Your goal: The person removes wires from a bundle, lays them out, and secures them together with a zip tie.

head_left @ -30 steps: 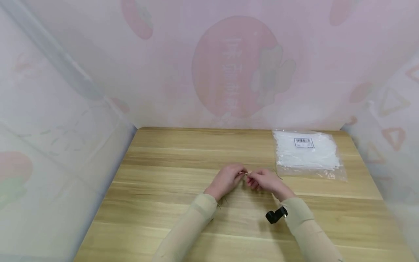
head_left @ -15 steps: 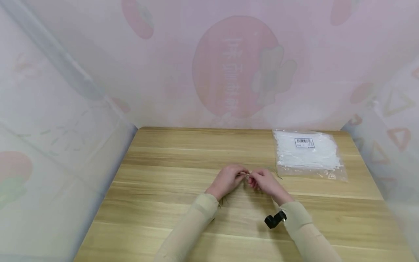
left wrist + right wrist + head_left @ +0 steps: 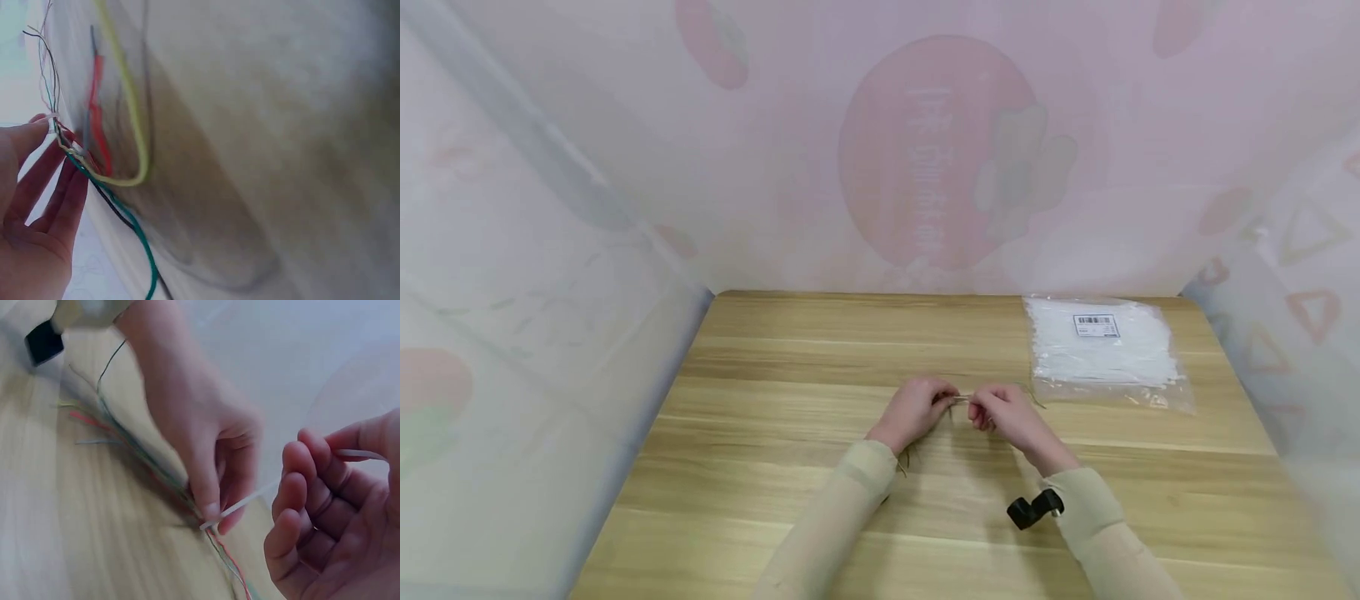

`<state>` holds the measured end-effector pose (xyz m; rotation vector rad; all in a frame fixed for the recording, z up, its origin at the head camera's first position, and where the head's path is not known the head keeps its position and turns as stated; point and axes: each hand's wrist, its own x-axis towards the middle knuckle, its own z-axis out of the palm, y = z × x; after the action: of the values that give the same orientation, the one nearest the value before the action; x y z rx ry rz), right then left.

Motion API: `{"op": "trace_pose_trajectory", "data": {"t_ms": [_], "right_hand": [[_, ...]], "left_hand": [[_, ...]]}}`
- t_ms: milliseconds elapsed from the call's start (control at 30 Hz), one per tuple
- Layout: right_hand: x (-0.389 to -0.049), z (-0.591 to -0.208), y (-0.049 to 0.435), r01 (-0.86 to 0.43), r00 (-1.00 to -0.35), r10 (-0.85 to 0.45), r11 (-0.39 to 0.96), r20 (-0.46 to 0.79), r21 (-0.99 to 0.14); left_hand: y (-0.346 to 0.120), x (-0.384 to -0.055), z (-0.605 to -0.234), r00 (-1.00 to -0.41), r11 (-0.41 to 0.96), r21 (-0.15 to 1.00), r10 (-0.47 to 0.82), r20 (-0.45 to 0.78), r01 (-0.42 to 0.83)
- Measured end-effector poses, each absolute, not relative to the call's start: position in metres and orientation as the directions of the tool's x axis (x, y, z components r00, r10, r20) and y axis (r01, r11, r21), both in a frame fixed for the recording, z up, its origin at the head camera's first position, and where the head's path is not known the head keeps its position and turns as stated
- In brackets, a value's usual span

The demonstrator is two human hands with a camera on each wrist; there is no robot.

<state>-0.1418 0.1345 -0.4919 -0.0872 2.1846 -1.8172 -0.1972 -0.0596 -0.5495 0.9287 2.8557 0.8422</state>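
My left hand (image 3: 913, 412) pinches a bundle of thin coloured wires (image 3: 153, 465) between thumb and fingertips, above the wooden table. Red, yellow, green and black strands show in the left wrist view, a green wire (image 3: 142, 237) trailing downward from the fingers. A white cable tie (image 3: 247, 499) crosses the bundle right at the left thumb tip. Its strap runs taut to my right hand (image 3: 340, 506), which pinches it between thumb and index finger while the other fingers curl in. In the head view the hands are a short gap apart, with the strap between them.
A clear plastic bag of white cable ties (image 3: 1105, 354) with a barcode label lies at the table's back right. Printed cloth walls surround the wooden table (image 3: 775, 367). A black camera mount (image 3: 1033, 508) sticks out from the right wrist.
Fingertips that nearly met half a second ago now stand apart. The left hand has shifted slightly left, and more of the strap shows between the hands. The bag has not moved.
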Motion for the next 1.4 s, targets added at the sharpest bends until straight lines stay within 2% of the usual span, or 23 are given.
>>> {"op": "trace_pose_trajectory", "data": {"t_ms": [300,667,833,1067,1233,1400], "right_hand": [[-0.137,-0.472,0.137,0.033,-0.964,-0.258,0.147,-0.07,-0.989],[-0.131,-0.46,0.138,-0.044,-0.957,-0.292,0.134,0.003,-0.99],[-0.136,-0.465,0.134,-0.011,-0.96,-0.278,0.175,-0.038,-0.984],[-0.146,-0.481,0.128,0.036,-0.976,-0.197,0.255,-0.088,-0.966],[-0.159,-0.488,0.122,0.119,-0.979,-0.136,0.221,-0.151,-0.968],[-0.171,-0.49,0.12,0.168,-0.966,-0.172,0.151,-0.193,-0.974]], "left_hand": [[-0.052,-0.2,-0.528,-0.842,0.701,0.499,0.526,0.121,0.509],[-0.05,-0.207,-0.509,-0.825,0.69,0.477,0.543,0.156,0.544],[-0.053,-0.211,-0.511,-0.825,0.715,0.424,0.536,0.177,0.556],[-0.061,-0.209,-0.507,-0.863,0.814,0.285,0.479,0.163,0.506],[-0.064,-0.204,-0.503,-0.896,0.864,0.235,0.433,0.103,0.445],[-0.068,-0.199,-0.504,-0.923,0.906,0.184,0.384,0.014,0.38]]}}
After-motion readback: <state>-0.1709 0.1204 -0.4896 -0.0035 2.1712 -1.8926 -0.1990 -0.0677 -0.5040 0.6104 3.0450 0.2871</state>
